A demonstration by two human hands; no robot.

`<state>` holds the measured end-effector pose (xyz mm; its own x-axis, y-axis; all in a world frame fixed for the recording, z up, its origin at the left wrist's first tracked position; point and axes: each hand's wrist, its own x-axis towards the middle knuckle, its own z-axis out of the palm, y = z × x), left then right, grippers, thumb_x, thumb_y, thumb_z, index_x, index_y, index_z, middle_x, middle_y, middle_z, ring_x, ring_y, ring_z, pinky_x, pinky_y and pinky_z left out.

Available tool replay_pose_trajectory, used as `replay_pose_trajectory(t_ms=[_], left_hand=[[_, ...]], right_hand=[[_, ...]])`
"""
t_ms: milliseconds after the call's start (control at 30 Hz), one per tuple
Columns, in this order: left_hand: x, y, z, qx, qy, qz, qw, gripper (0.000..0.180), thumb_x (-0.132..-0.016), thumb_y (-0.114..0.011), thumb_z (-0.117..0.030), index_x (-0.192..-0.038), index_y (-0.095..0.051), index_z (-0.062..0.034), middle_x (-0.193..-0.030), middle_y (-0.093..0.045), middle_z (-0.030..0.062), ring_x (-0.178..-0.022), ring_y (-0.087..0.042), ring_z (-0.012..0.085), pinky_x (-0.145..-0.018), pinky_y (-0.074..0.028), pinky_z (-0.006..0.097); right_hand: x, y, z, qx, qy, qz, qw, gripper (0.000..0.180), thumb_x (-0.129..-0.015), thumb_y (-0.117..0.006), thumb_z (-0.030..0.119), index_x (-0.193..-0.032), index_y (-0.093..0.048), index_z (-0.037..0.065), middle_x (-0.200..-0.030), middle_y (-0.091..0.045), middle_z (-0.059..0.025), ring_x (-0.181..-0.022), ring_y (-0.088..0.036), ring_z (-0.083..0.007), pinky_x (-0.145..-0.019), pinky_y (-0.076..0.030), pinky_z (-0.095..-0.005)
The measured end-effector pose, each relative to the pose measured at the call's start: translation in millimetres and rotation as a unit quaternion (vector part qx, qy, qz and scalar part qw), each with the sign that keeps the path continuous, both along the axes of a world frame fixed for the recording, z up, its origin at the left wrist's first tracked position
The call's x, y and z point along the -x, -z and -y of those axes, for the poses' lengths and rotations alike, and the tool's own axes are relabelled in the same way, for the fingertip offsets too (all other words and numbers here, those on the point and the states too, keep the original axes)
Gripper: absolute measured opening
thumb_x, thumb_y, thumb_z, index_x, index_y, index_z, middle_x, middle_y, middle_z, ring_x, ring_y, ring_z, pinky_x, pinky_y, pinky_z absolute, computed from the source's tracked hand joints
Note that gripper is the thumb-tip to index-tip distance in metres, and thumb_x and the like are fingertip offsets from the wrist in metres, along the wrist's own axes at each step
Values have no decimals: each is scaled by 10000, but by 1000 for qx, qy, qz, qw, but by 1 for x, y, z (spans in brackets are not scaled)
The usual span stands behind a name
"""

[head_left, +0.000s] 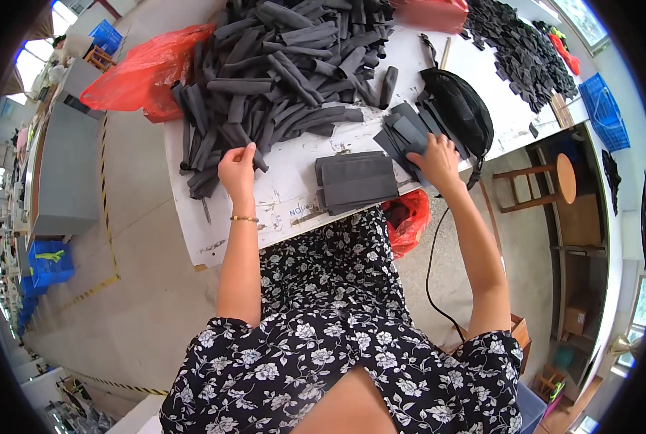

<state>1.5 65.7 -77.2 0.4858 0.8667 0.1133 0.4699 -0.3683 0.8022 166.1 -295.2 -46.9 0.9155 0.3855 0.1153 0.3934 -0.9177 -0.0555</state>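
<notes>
Left hand pinching one dark rolled fabric piece at the near edge of the big heap, grip closed on it. Right hand pressed flat, fingers spread, on fanned flat grey pieces, likely steadying them. Neat stack between the hands, near the tabletop edge; little bare room left.

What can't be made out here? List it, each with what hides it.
Head view:
- Left hand: fingertips buried in the dark strip pile, grip unclear.
- Right hand: palm side hidden, hold on the flat dark pieces unclear.
- Black bag: contents hidden.
- Red plastic bag: partly under the white table.
</notes>
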Motion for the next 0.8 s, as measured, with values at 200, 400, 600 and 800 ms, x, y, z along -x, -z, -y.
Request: replay_pose_trajectory(t_ms=[200, 400, 600, 800], left_hand=[[15, -21, 10, 431, 79, 323, 839, 262, -952, -582, -205, -975, -608, 55, -844, -678, 149, -732, -677, 221, -650, -566, 313], [28, -22, 15, 528, 118, 392, 744, 228, -978, -520, -137, -1055, -592, 65, -1007, -674, 191, -927, -678, 284, -802, -587, 377], [32, -23, 33, 620, 159, 391, 662, 157, -917, -570, -19, -1065, -598, 24, -1088, -652, 159, -1022, -648, 260, -932, -547, 431], [31, -48, 46, 602, 158, 416, 663, 146, -892, -572, -2, -1036, -593, 14, -1098, -642, 161, -1017, -644, 294, -956, -530, 442]], right_hand=[[7, 30, 32, 176, -65, 21, 982, 287, -833, -632, 191, -1042, -589, 0, -1050, -608, -159, -1014, -590, -314, -829, -489, -430], [16, 45, 23, 146, -112, 68, 981, 216, -845, -542, 86, -1031, -594, -11, -977, -623, -133, -924, -622, -276, -752, -534, -348], [29, 51, 19, 168, -165, 157, 959, 218, -825, -556, 84, -1021, -596, -5, -942, -629, -126, -920, -626, -260, -762, -531, -337], [26, 33, 17, 97, -196, 37, 975, 121, -822, -557, 90, -927, -604, 55, -922, -638, -115, -886, -633, -280, -742, -524, -373]])
